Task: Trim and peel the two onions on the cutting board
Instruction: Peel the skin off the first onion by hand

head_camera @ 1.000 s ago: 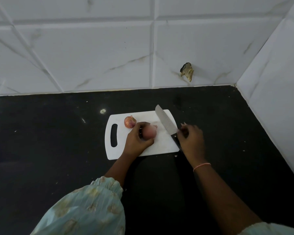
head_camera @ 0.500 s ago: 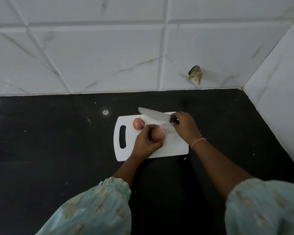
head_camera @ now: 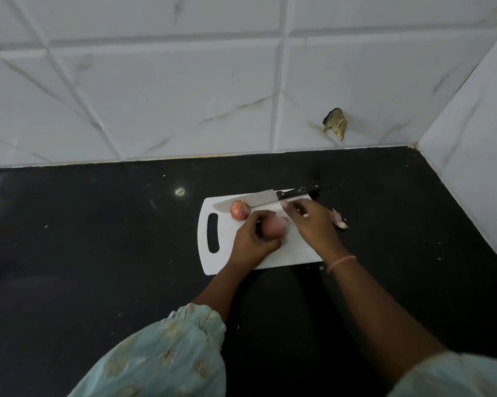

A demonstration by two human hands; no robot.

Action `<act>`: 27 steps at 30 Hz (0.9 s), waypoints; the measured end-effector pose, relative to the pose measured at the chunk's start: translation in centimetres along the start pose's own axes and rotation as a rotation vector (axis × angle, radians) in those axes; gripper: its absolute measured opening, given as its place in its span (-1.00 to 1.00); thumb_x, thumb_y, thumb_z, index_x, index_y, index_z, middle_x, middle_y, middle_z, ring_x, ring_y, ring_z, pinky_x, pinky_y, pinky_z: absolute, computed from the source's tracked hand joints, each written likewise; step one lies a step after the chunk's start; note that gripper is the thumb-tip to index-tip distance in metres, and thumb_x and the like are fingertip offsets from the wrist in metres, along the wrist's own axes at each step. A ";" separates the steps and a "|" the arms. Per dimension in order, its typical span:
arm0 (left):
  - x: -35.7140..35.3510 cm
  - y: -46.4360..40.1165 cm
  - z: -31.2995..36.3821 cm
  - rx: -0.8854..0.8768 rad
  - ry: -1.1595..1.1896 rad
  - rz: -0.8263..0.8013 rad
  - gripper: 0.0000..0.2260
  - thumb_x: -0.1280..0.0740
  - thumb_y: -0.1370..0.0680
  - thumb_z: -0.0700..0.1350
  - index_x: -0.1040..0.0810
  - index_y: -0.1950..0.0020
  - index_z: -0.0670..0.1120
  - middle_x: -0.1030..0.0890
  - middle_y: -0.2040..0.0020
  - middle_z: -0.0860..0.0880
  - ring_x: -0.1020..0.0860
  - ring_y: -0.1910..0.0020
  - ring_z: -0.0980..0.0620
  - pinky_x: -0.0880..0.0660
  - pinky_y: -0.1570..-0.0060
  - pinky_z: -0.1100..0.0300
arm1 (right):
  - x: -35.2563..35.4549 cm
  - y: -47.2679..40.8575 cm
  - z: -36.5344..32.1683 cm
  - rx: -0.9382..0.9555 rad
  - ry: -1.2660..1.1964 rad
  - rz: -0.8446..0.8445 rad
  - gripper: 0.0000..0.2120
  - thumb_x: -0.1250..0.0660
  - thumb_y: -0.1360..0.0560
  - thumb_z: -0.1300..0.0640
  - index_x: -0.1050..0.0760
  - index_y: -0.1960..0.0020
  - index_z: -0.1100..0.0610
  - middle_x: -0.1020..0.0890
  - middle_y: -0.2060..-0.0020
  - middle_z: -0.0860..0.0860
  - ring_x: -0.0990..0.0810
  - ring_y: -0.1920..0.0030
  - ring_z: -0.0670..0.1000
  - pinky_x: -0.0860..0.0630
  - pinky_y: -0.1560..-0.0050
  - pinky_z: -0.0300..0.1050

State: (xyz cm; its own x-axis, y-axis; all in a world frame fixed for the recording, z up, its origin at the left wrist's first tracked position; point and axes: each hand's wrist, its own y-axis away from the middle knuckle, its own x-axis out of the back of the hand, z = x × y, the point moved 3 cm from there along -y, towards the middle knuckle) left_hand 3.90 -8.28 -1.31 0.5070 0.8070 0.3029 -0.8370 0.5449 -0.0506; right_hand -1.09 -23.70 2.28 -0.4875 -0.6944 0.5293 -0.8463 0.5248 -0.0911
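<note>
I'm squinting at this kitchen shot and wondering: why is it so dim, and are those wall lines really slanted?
Head view: the light is low and flat, so the black counter swallows detail, save one small glare spot. The wide lens tilts and bends the tile joints. The right hand is smeared at the fingertips, while the knife and cutting board look sharper.

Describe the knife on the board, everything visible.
The knife lies flat along the far edge of the white cutting board, untouched by either hand. Its plain steel blade points left, the tip beside the unpeeled onion. The dark handle, with pale rivets, juts past the board's right corner over the black counter.
</note>
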 end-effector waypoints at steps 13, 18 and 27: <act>-2.2 1.9 2.8 -0.006 0.250 -0.025 -0.52 -0.48 -0.41 -0.33 -0.49 -0.27 0.00 -0.56 -0.24 0.08 -0.58 -0.19 0.02 -0.58 -0.11 0.18 | 2.5 4.9 -0.8 -0.184 -0.309 0.042 -0.95 -0.39 -0.51 0.23 -0.59 0.09 0.10 -0.66 0.16 -0.01 -0.65 0.22 -0.02 -0.55 0.14 -0.31; -3.2 1.5 4.8 0.176 0.629 -0.090 -0.61 -0.36 -0.52 -0.31 -0.52 -0.30 -0.02 -0.58 -0.26 0.01 -0.56 -0.24 -0.04 -0.56 -0.20 0.05 | 3.7 5.8 -0.6 -0.336 -0.539 0.039 -0.91 -0.36 -0.55 0.20 -0.60 -0.01 0.20 -0.67 0.03 0.15 -0.69 0.16 0.04 -0.64 0.09 -0.15; -6.0 1.2 7.1 0.516 0.784 -0.128 -0.73 -0.11 -0.70 -0.08 -0.52 -0.19 -0.20 -0.59 -0.08 -0.28 -0.60 0.05 -0.16 -0.61 -0.06 -0.08 | 5.9 6.3 -1.1 -0.319 -0.417 0.041 -0.86 -0.31 -0.57 0.14 -0.57 0.14 0.00 -0.60 -0.13 0.14 -0.59 0.05 0.04 -0.56 0.16 -0.10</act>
State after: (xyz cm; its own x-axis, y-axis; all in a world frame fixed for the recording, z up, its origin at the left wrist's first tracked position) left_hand -1.58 -14.07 3.59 0.4382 0.7732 -0.4585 -0.6580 0.6234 0.4225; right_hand -9.03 -23.96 5.73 -0.6177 -0.7731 0.1440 -0.7491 0.6342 0.1915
